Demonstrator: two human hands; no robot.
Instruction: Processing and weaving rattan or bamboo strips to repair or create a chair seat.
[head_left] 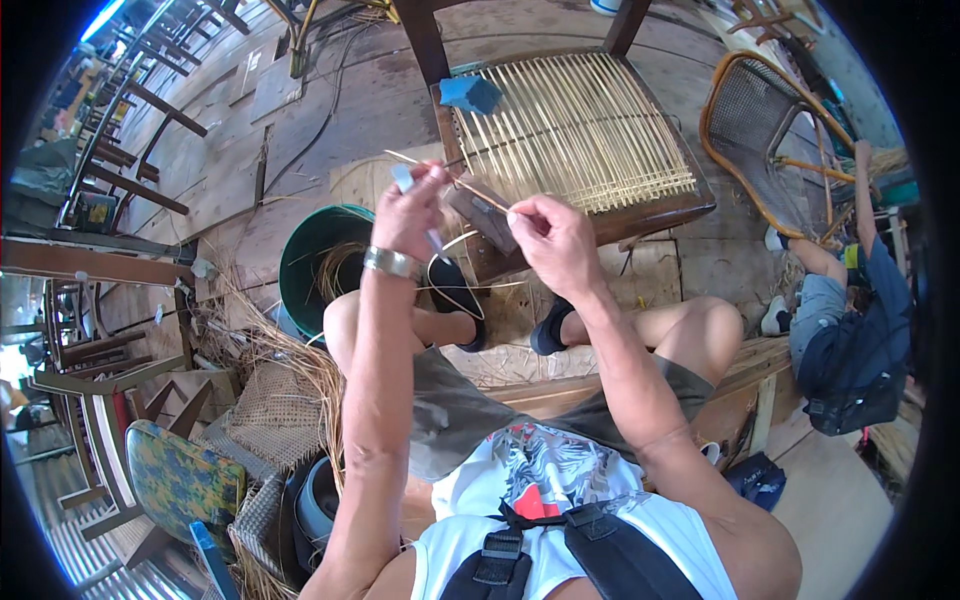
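My left hand [408,218], with a metal watch on its wrist, is closed around a thin cane strip [482,192]. A pale, narrow object [403,179] also pokes out on both sides of this hand; its kind is unclear. My right hand [556,243] pinches the strip's other end between thumb and fingers. Just beyond both hands lies a dark wooden chair, its seat [575,130] strung with many parallel cane strands, crossed by a woven band near its right edge. A blue sponge-like block [471,94] rests on the seat's far left corner.
A green tub [310,262] with loose cane stands left of my legs, cane fibres scattered around it. Another person [850,310] sits at the right beside a rattan chair [752,120]. Chair frames [120,160] line the left. A camouflage-patterned cushion [185,485] sits lower left.
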